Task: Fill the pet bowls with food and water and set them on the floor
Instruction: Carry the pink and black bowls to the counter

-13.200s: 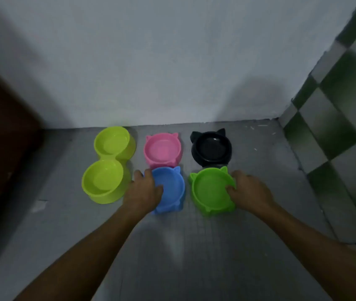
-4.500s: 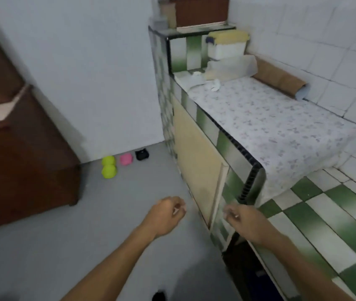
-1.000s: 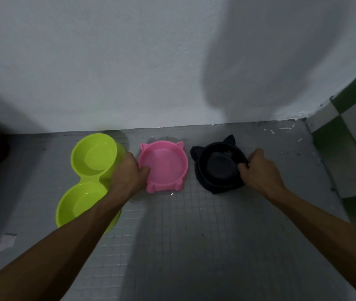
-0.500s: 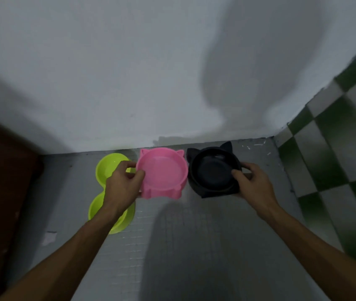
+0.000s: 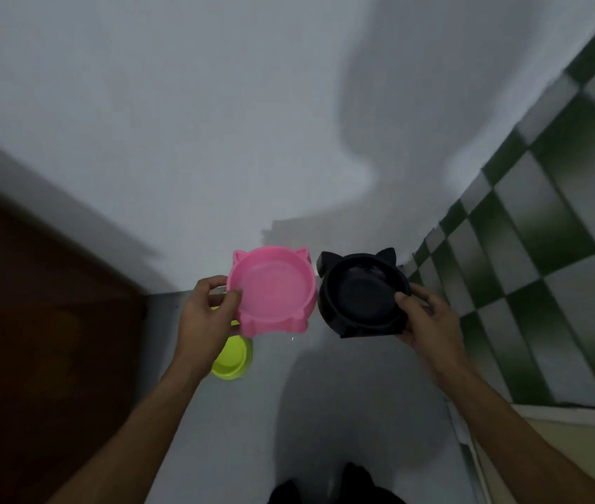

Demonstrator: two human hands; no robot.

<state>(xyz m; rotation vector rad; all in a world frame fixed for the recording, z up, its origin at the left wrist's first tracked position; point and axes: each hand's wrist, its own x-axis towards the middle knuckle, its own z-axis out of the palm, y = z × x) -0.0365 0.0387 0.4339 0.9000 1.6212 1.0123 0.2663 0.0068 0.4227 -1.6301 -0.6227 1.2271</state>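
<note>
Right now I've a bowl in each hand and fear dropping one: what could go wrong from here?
Each bowl is held by one edge: left hand on the pink bowl, right hand on the black bowl; either might tip or slip. They nearly touch, so a knock could loosen a hold. The lime bowl on the floor could trip you.

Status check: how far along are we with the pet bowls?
Nothing looks filled yet. In hand: the left hand holds the pink bowl, the right hand the black bowl, both empty, held above the floor. Left: fill them with food and water, set them down, and deal with the lime double bowl on the floor, whose visible cup looks empty.
</note>
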